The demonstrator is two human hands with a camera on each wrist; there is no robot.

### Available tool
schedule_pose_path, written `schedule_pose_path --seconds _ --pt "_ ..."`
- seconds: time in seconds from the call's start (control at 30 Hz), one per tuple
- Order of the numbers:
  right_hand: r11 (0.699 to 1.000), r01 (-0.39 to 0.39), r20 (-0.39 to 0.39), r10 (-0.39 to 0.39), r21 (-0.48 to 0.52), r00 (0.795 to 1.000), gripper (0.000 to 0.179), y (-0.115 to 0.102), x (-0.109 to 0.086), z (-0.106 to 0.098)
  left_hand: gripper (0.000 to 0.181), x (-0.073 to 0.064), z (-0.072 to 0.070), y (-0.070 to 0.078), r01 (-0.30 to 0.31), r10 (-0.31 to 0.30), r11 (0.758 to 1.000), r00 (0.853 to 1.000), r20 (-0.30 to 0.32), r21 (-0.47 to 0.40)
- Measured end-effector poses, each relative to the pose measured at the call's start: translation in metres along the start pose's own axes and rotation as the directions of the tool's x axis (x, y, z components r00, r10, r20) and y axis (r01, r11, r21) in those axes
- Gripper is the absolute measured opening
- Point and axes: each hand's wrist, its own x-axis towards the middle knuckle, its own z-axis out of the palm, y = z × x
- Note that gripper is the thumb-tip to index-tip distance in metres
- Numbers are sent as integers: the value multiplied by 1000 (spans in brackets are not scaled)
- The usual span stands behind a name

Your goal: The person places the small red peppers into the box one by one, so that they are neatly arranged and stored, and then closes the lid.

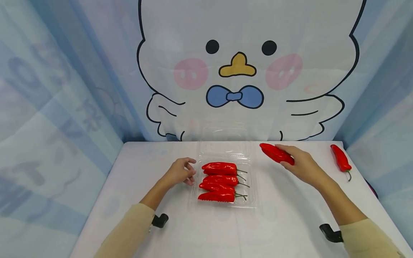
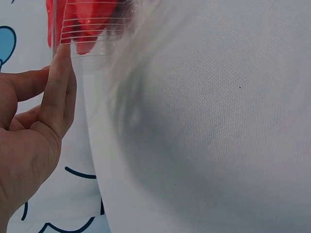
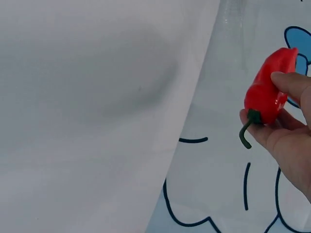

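Observation:
A clear plastic box [image 1: 242, 205] lies on the table with its hinged lid [image 1: 224, 147] raised behind it. Several red chili peppers [image 1: 219, 196] lie side by side in it, green stems to the right. At the box's left side is my left hand [image 1: 180, 172]; in the left wrist view a fingertip [image 2: 62, 52] reaches the clear wall, and the fingers are loosely bent. To the right of the box and above the table, my right hand [image 1: 304, 166] holds another red chili pepper [image 3: 267, 85] between thumb and fingers, its stem hanging toward the palm side.
One more red chili pepper [image 1: 340, 159] lies near the right edge of the white table [image 1: 274, 229]. A curtain [image 1: 235, 122] with a cartoon animal print hangs right behind the table's back edge, and blue drapes flank both sides.

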Motion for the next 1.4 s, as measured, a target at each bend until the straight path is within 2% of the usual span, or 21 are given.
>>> schedule_pose_path --seconds 0.43,0.87,1.4 --pt "995 98 41 -99 9 994 66 -29 18 8 46 1 0 2 0 0 1000 1000 -4 5" --pt "987 151 106 -155 46 982 62 -58 34 16 46 1 0 4 14 -14 1000 1000 -4 15" --pt "974 224 164 -226 30 960 56 -83 48 34 46 0 -1 3 9 -9 1000 1000 3 21"
